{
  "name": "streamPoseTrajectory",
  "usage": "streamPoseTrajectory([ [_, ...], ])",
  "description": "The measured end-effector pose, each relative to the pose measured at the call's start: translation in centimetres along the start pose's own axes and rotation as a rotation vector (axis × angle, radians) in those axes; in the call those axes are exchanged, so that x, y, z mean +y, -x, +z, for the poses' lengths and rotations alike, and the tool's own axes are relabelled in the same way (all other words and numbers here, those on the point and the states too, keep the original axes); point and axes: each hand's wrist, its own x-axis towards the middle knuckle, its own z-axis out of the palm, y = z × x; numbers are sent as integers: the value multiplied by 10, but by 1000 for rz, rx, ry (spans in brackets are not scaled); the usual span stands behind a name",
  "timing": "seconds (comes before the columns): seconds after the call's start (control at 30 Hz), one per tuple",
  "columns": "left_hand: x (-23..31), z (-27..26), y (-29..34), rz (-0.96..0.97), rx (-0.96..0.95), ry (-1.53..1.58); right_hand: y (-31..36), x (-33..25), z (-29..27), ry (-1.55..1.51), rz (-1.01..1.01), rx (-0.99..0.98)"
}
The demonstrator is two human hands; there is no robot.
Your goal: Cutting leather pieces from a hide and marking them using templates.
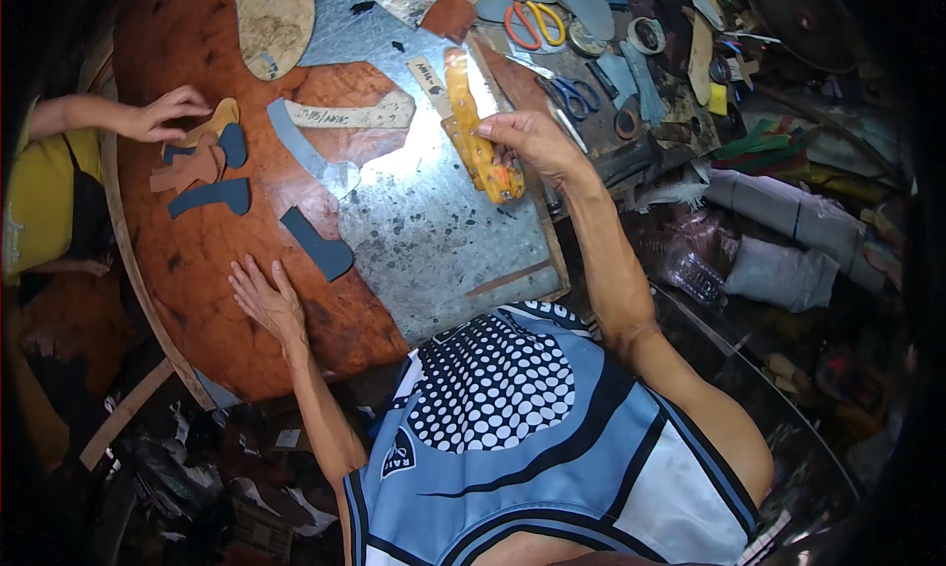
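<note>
My right hand [537, 144] grips a long, bent yellow piece [463, 113] with small holes and metal fittings, thumb on top; its exact kind I cannot make out. It is over the far right of a grey metal sheet [434, 261]. My left hand [264, 302] lies flat, fingers spread, on a brown leather hide [207, 344]. Just right of it is a dark L-shaped cut piece [317, 246]. Farther off are a curved grey-blue piece [304, 147] and a pale pattern template [360, 113] with handwriting.
At the left, another person's hand [169, 113] is by several brown and dark cut pieces [202, 164]. Orange-and-yellow-handled scissors [535, 24], blue-handled scissors [575, 95] and leather scraps crowd the far right. A large rounded template [274, 29] lies at the far edge. Wrapped rolls [788, 221] stand right.
</note>
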Motion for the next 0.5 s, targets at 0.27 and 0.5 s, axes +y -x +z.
streamPoseTrajectory([
  [0.27, -2, -3, 1, 21, 19, 13, 31, 24, 29, 977, -378, 422],
  [0.5, 3, -5, 1, 12, 6, 29, 52, 31, 45, 1137, -306, 428],
])
